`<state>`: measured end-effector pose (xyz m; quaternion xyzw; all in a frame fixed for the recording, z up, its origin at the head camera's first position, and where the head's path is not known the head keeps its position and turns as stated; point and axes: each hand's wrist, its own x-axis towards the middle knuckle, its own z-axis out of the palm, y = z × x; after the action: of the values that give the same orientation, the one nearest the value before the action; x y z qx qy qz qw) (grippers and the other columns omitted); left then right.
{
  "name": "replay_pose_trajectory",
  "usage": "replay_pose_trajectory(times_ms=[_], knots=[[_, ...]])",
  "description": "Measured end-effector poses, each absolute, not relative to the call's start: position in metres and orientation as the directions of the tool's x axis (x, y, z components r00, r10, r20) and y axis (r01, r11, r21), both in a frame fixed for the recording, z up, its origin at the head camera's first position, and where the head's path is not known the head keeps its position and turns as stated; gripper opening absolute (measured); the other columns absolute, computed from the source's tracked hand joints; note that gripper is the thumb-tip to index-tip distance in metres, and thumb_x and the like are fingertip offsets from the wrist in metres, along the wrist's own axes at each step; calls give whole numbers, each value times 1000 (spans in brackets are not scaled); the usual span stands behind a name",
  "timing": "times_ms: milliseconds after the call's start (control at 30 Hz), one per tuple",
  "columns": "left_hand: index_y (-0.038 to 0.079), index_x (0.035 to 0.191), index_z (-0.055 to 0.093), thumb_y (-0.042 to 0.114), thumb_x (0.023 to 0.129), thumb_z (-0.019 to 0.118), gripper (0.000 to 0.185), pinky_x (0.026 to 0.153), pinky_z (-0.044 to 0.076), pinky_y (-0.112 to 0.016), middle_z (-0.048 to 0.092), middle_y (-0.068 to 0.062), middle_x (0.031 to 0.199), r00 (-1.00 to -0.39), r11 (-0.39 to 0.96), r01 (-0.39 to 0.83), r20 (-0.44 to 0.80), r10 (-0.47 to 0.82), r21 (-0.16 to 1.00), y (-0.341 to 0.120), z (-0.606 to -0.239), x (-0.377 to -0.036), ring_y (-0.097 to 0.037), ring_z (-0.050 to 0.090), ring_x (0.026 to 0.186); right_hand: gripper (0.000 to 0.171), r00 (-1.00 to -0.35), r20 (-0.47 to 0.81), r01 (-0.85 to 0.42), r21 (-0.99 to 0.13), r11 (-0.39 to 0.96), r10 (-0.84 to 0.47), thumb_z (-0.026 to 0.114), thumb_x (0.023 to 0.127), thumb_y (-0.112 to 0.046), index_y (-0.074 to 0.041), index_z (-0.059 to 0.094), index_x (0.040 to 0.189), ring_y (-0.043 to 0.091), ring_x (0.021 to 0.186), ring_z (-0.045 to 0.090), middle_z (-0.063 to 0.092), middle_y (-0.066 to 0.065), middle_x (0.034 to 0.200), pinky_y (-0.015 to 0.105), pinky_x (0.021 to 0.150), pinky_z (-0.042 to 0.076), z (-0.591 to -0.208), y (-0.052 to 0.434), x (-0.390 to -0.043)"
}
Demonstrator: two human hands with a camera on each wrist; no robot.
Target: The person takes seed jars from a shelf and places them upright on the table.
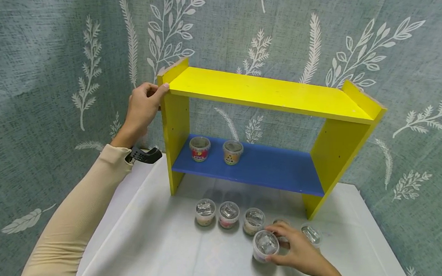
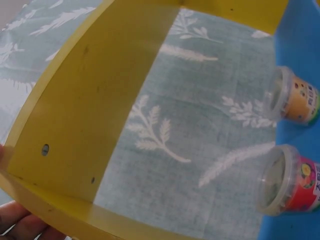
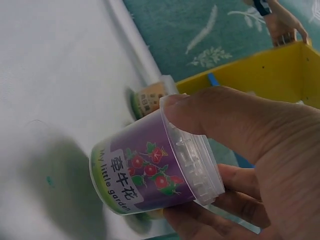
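Note:
My left hand point(image 1: 143, 106) grips the upper left corner of a yellow shelf unit point(image 1: 265, 90), its thumb at the front edge of the top board. Low at the front, my right hand point(image 1: 299, 250) holds a small clear-lidded plastic cup point(image 1: 265, 247) between thumb and fingers. In the right wrist view this cup point(image 3: 145, 167) appears tilted, with a purple label showing red flowers and the words "My little garden". It looks raised off the table, above its shadow. Just behind it stands another lidded cup point(image 1: 254, 221); one more cup point(image 1: 282, 223) is mostly hidden by my fingers.
On the blue lower board point(image 1: 276, 164) stand a red-labelled cup point(image 1: 199, 148) and an orange-labelled cup point(image 1: 232, 152). More cups point(image 1: 205, 212) line the white table point(image 1: 168, 253) before the unit, with one point(image 1: 311, 234) to the right. Leaf-patterned cloth point(image 1: 227, 28) hangs behind.

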<state>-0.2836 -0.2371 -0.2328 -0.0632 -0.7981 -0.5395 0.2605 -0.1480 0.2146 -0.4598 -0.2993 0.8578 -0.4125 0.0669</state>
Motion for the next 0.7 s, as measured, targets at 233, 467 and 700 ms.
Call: replay_pose_trajectory(times_ms=[233,467,700], knots=[[4,123,63,57,100,57,58,81,51,-29,62,-6,109,-857,403,382,483,-183,831,-237,-234,-284,-16,58,93,67,-807,107,-440,-764,471,-581,86,86,-35,-8,59,141,35,122,58,55,11,136,34,92,57,-462,212,-144],[5,123,63,57,100,57,58,81,51,-29,61,-5,109,-861,395,378,475,-183,837,-237,-234,-284,-16,58,92,70,-814,84,-437,-741,510,-575,86,86,-37,-8,58,143,46,131,50,50,17,145,37,93,57,-464,211,-141],[4,123,63,57,100,57,57,81,51,-29,61,-6,108,-860,394,379,476,-184,837,-238,-233,-284,-17,58,93,69,-797,159,-547,-597,587,-582,86,86,-36,-5,60,141,35,122,58,55,13,141,35,91,58,-471,207,-140]])
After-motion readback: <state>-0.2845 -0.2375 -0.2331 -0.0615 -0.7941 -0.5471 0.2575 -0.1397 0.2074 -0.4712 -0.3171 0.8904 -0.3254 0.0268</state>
